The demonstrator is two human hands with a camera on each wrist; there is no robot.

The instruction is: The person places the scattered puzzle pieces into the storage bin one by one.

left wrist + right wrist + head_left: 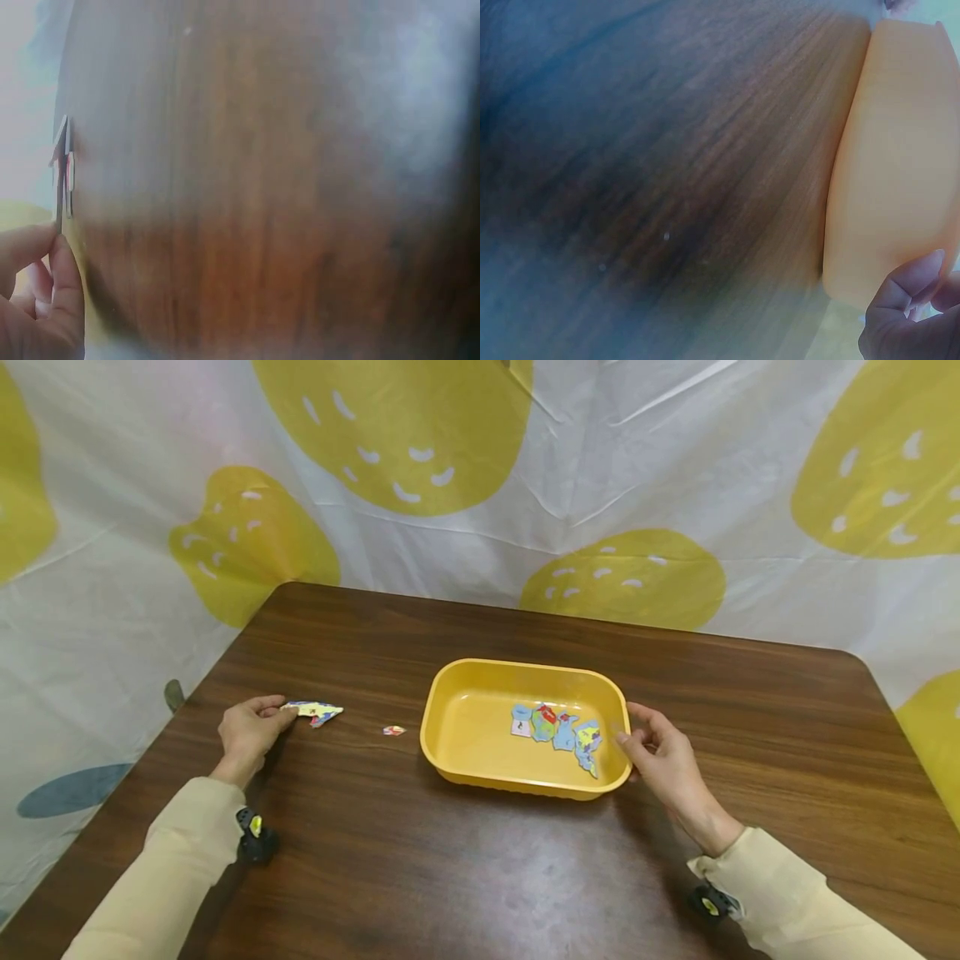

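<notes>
At the table's left, my left hand pinches a flat, irregular printed cutout piece between thumb and fingers. The left wrist view shows that thin piece edge-on above the fingertips. To its right a small printed piece lies on the wood. A yellow plastic tub stands mid-table, with several flat coloured pieces lying on the right half of its floor. My right hand grips the tub's right end, thumb on the rim; the right wrist view shows the tub's outer wall.
The dark brown wooden table has rounded far corners. Behind it and along its left side hangs a white cloth with large yellow fruit-like shapes.
</notes>
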